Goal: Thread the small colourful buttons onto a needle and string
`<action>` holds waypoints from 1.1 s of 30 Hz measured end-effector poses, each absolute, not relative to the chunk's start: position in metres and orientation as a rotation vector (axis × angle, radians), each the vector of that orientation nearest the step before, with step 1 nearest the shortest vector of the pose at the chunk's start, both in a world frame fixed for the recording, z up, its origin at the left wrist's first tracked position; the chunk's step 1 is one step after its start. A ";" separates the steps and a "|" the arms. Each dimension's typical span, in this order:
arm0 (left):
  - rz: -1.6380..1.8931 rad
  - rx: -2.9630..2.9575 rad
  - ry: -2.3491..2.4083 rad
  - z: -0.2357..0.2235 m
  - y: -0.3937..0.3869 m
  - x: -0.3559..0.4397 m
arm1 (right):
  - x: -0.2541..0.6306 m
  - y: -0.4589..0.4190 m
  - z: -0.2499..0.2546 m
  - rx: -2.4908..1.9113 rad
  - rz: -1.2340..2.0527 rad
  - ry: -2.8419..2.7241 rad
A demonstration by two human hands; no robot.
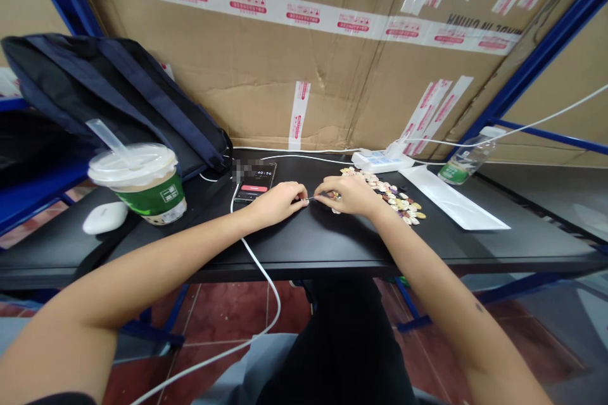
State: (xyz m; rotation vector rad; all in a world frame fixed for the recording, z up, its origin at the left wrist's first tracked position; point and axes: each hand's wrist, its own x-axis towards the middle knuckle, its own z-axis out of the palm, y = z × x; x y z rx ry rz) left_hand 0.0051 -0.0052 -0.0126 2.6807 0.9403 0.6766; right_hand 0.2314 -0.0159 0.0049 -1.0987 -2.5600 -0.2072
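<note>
Both hands meet over the front middle of the black table point(332, 247). My left hand point(285, 201) is closed in a pinch at one end of a thin, wire-like piece point(311, 198). At the other end of it, my right hand point(350, 195) pinches with thumb and forefinger. The piece is too small to name. Right behind and beside my right hand spreads a pile of small flat pieces point(406, 204) in cream, yellow and dark colours, some partly hidden by the hand. A phone point(256, 182) with a lit timer lies just left of my left hand.
On the left stand a lidded drink cup point(151, 193) with a straw, a white earbud case point(105, 218) and a dark backpack point(142, 95). To the right are a power strip point(382, 161), a white tray point(456, 197) and a plastic bottle point(470, 157). A white cable point(259, 262) hangs over the front edge.
</note>
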 end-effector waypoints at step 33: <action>0.663 2.710 0.935 -0.012 -0.005 0.004 | 0.225 -0.022 0.007 -1.000 -0.444 -2.590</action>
